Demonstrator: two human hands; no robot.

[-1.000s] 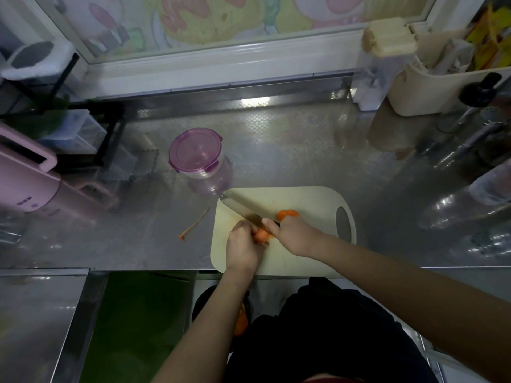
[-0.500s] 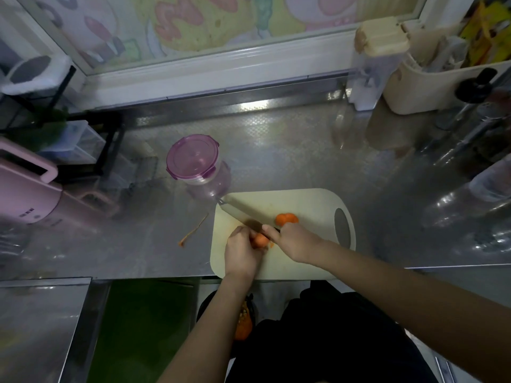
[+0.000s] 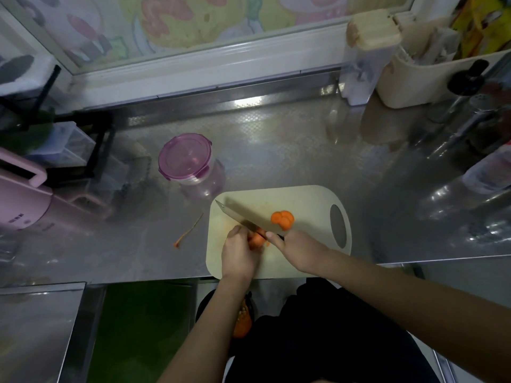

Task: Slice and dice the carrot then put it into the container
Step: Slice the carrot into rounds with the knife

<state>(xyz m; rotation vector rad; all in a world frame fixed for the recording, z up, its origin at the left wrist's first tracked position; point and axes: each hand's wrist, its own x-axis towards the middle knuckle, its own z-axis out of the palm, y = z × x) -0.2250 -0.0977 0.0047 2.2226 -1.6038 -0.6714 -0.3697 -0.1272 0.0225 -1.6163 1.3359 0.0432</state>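
Observation:
A cream cutting board (image 3: 304, 200) lies on the steel counter near its front edge. My left hand (image 3: 239, 251) grips an orange carrot piece (image 3: 257, 239) on the board; most of the piece is hidden under my fingers. My right hand (image 3: 297, 247) holds a knife (image 3: 243, 217) by its handle, index finger along the spine. The blade points up-left and rests on the carrot beside my left fingers. A small pile of cut carrot slices (image 3: 282, 219) lies just right of the blade. The round container (image 3: 190, 164), clear with a purple clip lid on it, stands behind the board's left corner.
A thin carrot peel strip (image 3: 188, 232) lies on the counter left of the board. A pink appliance (image 3: 19, 200) and a black rack (image 3: 69, 139) stand at the left. A clear dispenser (image 3: 365, 53), a cream bin (image 3: 431, 76) and bottles (image 3: 470, 111) crowd the right and back.
The knife and both hands stay at the same spot on the carrot. The view has shifted slightly; the blade sits a little lower on the carrot.

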